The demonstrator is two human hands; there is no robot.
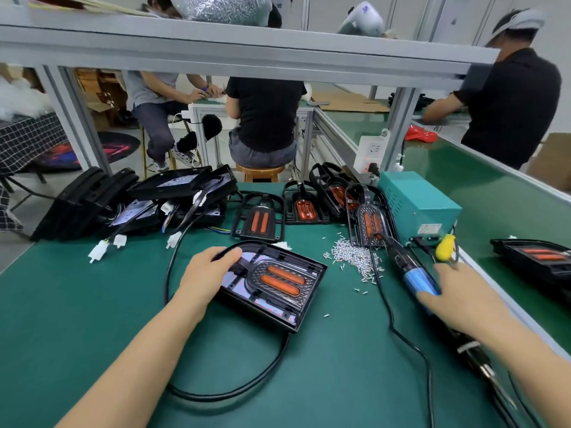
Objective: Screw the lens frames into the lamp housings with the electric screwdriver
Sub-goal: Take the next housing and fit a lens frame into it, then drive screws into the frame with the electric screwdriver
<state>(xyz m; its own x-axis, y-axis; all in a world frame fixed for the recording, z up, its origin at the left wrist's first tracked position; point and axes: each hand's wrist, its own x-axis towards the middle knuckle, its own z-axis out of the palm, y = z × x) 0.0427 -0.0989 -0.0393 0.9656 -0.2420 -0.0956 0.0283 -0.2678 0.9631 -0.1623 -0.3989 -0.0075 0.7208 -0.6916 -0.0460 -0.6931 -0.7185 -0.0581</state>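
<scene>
Green matting (92, 304) covers the workbench, under a grey aluminium shelf frame (247, 54). One lamp housing (275, 285) lies flat at the centre of the mat, a lens frame (279, 278) with two orange lenses seated in it and a thick black cable (228, 393) looping from its near edge toward the viewer. One left hand (207, 273) rests on the housing's left end, fingers laid over its curved rim, thumb toward the near side. One right hand (460, 291) lies over the rear of the electric screwdriver (408, 267), which lies on the mat with its tip pointing away; whether the fingers are curled round its blue barrel cannot be told. One heap of small silver screws (355, 257) lies between housing and screwdriver, with strays scattered near it. Four loose lens frames are visible at the back: one flat (259, 222), one behind it (304, 208), one tilted (332, 186), one propped upright (369, 217) against a teal power supply box (417, 205). One pile of black housings with white connectors (148, 202) sits at back left. One further assembled lamp (534, 257) lies at far right. Three people are visible at neighbouring benches beyond.
</scene>
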